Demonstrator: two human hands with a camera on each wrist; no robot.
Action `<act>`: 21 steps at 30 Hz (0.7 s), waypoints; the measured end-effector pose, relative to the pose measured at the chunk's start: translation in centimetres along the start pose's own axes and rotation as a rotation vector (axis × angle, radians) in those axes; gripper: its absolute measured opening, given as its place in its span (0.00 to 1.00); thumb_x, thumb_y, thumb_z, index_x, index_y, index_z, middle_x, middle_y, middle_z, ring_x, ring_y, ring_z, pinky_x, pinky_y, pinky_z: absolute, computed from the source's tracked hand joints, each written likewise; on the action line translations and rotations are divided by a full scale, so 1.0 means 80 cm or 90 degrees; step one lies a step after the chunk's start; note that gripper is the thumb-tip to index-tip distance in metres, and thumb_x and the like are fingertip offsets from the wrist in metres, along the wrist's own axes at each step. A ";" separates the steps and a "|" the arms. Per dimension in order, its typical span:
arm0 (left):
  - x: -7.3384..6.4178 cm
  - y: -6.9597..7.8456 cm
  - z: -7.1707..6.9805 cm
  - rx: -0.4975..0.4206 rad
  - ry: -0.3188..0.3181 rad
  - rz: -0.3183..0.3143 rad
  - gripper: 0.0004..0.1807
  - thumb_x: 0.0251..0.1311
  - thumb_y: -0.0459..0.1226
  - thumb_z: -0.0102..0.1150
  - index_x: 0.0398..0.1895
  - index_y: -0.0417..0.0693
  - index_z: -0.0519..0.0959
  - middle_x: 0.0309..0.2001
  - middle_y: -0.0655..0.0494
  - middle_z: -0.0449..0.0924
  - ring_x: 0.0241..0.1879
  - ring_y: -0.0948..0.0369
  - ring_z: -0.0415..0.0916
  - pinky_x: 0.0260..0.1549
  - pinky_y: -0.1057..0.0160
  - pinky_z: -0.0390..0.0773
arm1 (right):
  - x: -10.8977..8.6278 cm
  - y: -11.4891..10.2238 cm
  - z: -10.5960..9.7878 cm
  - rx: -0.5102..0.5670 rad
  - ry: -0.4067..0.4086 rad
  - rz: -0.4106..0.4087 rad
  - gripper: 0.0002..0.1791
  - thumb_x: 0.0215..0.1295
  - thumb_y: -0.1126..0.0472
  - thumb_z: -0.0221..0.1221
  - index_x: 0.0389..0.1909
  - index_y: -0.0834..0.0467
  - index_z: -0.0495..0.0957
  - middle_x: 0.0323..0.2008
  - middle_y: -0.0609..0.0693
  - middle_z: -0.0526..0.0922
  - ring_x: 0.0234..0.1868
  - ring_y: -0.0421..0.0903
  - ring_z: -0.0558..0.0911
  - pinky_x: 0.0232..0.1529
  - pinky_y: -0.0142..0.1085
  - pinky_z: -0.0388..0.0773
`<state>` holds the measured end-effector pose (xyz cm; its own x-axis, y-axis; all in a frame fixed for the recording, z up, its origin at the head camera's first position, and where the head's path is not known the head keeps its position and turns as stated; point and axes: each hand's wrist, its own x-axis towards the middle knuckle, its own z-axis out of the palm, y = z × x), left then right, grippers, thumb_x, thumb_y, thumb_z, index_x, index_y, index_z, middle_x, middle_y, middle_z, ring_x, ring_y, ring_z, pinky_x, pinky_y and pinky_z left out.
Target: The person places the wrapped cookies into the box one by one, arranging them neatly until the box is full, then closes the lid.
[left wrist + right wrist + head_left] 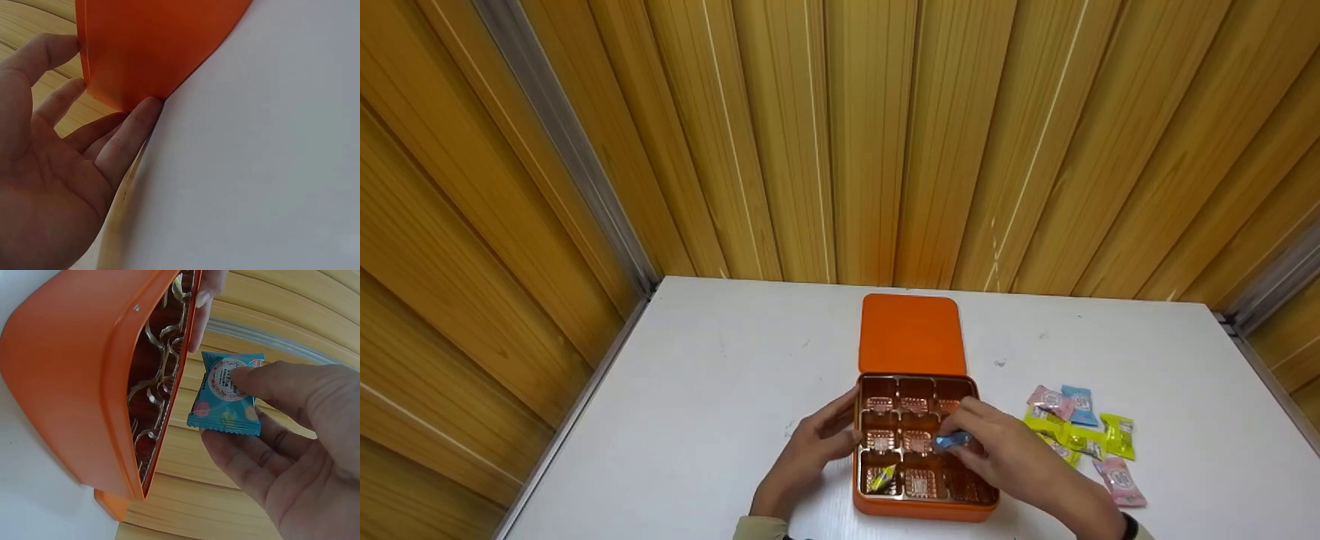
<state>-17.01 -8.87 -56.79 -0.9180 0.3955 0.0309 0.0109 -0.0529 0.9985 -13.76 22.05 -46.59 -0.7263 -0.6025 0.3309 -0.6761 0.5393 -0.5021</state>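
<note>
An orange tin (926, 511) stands on the white table, its lid (911, 334) folded back flat behind it. Inside is a clear tray (898, 454) of square compartments; a yellow-wrapped candy (882, 478) leans in the near left one. My right hand (1009, 454) pinches a blue-wrapped candy (225, 396) between thumb and fingers, above the tray's right side. The wrapper's round white label faces the right wrist camera. My left hand (810, 454) rests against the tin's left side, fingers extended and touching its wall, as the left wrist view shows too.
Right of the tin lies a loose group of wrapped candies: several yellow ones (1119, 436), a blue one (1080, 405) and pink ones (1121, 482). Wood-patterned panels (870, 150) rise behind the white table (720, 360) and at its sides.
</note>
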 end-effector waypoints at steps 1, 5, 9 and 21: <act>0.000 0.000 0.000 0.001 -0.001 0.001 0.36 0.74 0.37 0.62 0.83 0.57 0.65 0.77 0.44 0.68 0.73 0.46 0.70 0.58 0.48 0.81 | 0.001 -0.002 0.000 0.005 -0.011 0.003 0.21 0.61 0.75 0.73 0.46 0.48 0.81 0.42 0.38 0.76 0.40 0.37 0.80 0.41 0.34 0.86; 0.000 -0.001 -0.001 0.004 -0.003 0.003 0.36 0.74 0.37 0.62 0.83 0.57 0.65 0.77 0.44 0.68 0.73 0.46 0.69 0.59 0.49 0.81 | 0.004 -0.006 0.003 0.022 -0.048 -0.004 0.20 0.61 0.74 0.73 0.45 0.48 0.80 0.42 0.38 0.76 0.40 0.36 0.80 0.43 0.36 0.87; 0.000 -0.001 -0.001 0.009 0.000 -0.001 0.36 0.74 0.38 0.62 0.83 0.57 0.65 0.77 0.45 0.68 0.74 0.46 0.68 0.59 0.48 0.81 | 0.006 -0.004 0.009 0.041 -0.055 -0.050 0.20 0.60 0.74 0.74 0.44 0.50 0.81 0.41 0.39 0.77 0.40 0.35 0.80 0.40 0.33 0.86; 0.000 0.001 0.001 0.023 0.007 -0.003 0.36 0.73 0.38 0.62 0.83 0.58 0.66 0.77 0.46 0.69 0.75 0.46 0.66 0.58 0.48 0.81 | 0.009 0.000 0.015 0.067 -0.089 -0.091 0.18 0.63 0.74 0.72 0.44 0.50 0.81 0.43 0.43 0.80 0.42 0.38 0.81 0.42 0.33 0.85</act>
<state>-17.00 -8.83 -56.69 -0.9224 0.3854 0.0260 0.0209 -0.0174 0.9996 -14.13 20.94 -47.32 -0.5950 -0.7481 0.2939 -0.7486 0.3826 -0.5416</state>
